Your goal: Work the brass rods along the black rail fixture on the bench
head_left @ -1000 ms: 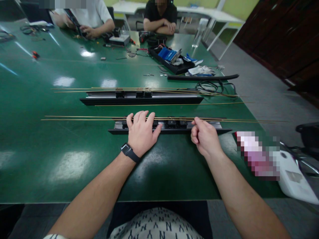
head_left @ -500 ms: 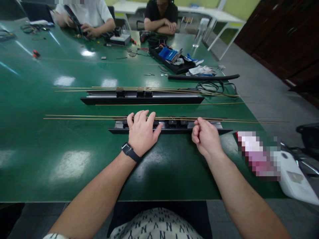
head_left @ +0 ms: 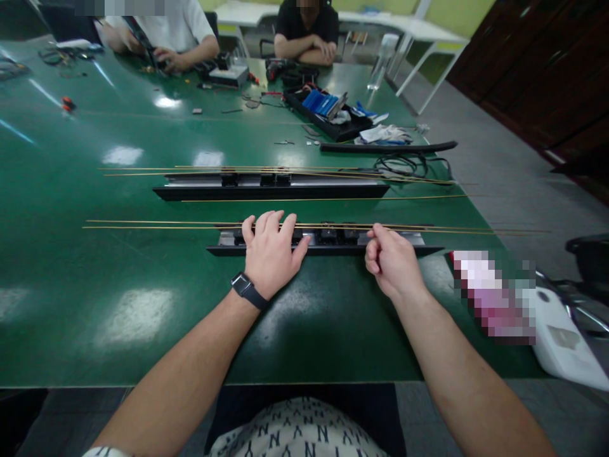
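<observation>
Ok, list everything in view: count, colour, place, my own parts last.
Table: one, green, beneath the work.
Channels: two, black and silver, beneath hands and beyond.
Rods: several, gold, along both channels.
Long strip: one, black, right side.
Cabling: some, black, beside strip.
Tray: one, black, far right.
Tray contents: some, mainly blue, inside.
Cloth: some, white, beside tray.
Bottle: one, clear, far right.
Blurred object: one, pink, right.
Rounded object: one, white, right corner.
People: two, white and black tops, across table.
Small items: some, mixed colours, far side.
Back tables: some, white, background.
Cabinet: one, dark brown, right background.
Your top: one, patterned white, bottom.
Watch: one, black, left wrist.
Left hand: one, spread over rods.
Right hand: one, closed at rods.
</observation>
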Available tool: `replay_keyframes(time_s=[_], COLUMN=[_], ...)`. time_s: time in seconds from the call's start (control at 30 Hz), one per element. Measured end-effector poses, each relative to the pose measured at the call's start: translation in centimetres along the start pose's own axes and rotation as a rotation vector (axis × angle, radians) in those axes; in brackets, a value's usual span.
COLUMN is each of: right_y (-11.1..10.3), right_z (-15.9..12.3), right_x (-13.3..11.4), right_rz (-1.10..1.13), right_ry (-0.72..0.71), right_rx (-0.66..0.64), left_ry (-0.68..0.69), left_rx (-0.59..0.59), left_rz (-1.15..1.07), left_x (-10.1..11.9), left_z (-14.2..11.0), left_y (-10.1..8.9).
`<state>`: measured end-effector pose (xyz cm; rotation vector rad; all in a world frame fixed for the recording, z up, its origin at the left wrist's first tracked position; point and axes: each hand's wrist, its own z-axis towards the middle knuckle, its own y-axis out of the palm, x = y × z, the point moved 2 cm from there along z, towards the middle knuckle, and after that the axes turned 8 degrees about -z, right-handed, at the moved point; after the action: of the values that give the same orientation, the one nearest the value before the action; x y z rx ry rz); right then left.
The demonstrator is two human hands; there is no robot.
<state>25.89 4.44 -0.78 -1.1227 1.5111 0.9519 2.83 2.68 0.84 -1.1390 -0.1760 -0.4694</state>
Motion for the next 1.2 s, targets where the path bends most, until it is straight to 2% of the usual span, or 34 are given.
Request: replay_keyframes(time_s=[0.5,0.9,1.2], right_y=[-0.08,-0.12,-0.03], right_z=[0.2,0.19,0.14], right_x=[0.14,0.08,0.11], right_rz=[0.054,-0.009,0.039], right_ry=[0.007,0.002,0.014], right_rx=[0.043,-0.012,0.02], left_ry=[-0.004,0.001,0.006], left_rx=[0.006,0.013,0.006], left_rz=[-0.005,-0.009,0.009], left_x=[-0.01,-0.07,0.01], left_z=[-0.02,-0.02,-0.01], left_y=[0.06,0.08,0.06])
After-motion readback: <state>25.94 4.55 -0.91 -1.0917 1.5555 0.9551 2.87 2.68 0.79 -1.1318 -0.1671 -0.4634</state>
